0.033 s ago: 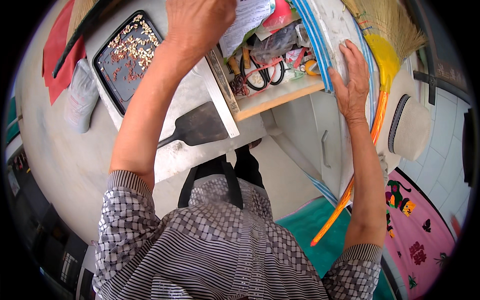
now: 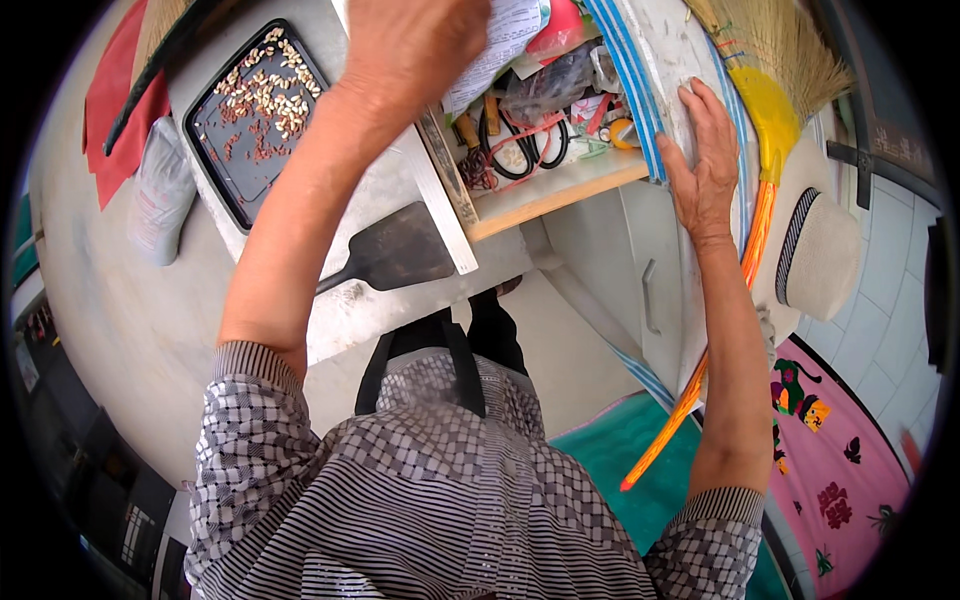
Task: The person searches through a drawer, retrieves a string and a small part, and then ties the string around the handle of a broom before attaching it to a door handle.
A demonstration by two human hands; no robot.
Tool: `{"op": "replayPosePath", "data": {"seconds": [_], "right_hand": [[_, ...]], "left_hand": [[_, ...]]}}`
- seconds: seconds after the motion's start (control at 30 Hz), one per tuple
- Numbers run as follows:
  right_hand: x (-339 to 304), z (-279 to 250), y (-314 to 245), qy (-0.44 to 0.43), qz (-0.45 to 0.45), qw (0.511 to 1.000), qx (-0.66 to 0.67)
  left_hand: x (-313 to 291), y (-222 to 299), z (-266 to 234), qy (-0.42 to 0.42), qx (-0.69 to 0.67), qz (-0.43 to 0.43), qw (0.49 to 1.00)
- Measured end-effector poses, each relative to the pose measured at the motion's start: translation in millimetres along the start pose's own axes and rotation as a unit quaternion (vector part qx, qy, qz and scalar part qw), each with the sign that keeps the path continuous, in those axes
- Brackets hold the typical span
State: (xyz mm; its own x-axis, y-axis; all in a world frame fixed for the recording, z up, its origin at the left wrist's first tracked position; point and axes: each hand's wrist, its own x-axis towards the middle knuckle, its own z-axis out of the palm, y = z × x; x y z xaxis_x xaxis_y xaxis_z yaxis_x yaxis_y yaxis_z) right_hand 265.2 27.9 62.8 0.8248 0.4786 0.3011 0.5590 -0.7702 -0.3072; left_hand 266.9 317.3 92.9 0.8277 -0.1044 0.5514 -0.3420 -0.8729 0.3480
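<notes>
Above the left side of an open wooden drawer [image 2: 560, 205], my left hand [image 2: 415, 50] is raised at the top of the picture; its fingers are blurred and partly hidden, so whatever they hold cannot be made out. Beside it in the drawer lie a printed paper sheet [image 2: 495, 45], a crumpled clear plastic bag [image 2: 550, 95], a black cable [image 2: 490, 145], red cord and an orange tape roll [image 2: 625, 133]. My right hand [image 2: 705, 160] rests with fingers apart on the pale edge right of the drawer, next to a blue-and-white striped strip [image 2: 630, 75].
Left of my left forearm, a black tray [image 2: 240, 205] holds scattered pale and reddish seeds. A black spatula [image 2: 400, 250] lies on the white surface. Further left are a whitish bag [image 2: 163, 190] and red cloth [image 2: 120, 110]. A broom [image 2: 765, 130] and hat [image 2: 825, 250] are at right.
My left hand has shifted slightly to the right over the drawer. My right hand stays where it was.
</notes>
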Motion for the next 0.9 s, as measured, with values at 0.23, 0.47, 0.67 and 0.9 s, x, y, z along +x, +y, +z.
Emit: {"op": "replayPosePath", "data": {"seconds": [0.23, 0.47, 0.67, 0.9], "right_hand": [[2, 1, 0, -0.003, -0.006, 1.0, 0.003], [-2, 2, 2, 0.002, -0.013, 1.0, 0.004], [-1, 2, 2, 0.002, -0.008, 1.0, 0.001], [-1, 3, 2, 0.003, -0.005, 1.0, -0.006]], "left_hand": [[-39, 35, 89, -0.329, -0.019, 0.267, 0.906], [-34, 29, 112, -0.423, 0.205, 0.369, 0.802], [-38, -6, 111, -0.28, 0.18, 0.347, 0.877], [-39, 1, 111, -0.231, 0.173, 0.334, 0.897]]}}
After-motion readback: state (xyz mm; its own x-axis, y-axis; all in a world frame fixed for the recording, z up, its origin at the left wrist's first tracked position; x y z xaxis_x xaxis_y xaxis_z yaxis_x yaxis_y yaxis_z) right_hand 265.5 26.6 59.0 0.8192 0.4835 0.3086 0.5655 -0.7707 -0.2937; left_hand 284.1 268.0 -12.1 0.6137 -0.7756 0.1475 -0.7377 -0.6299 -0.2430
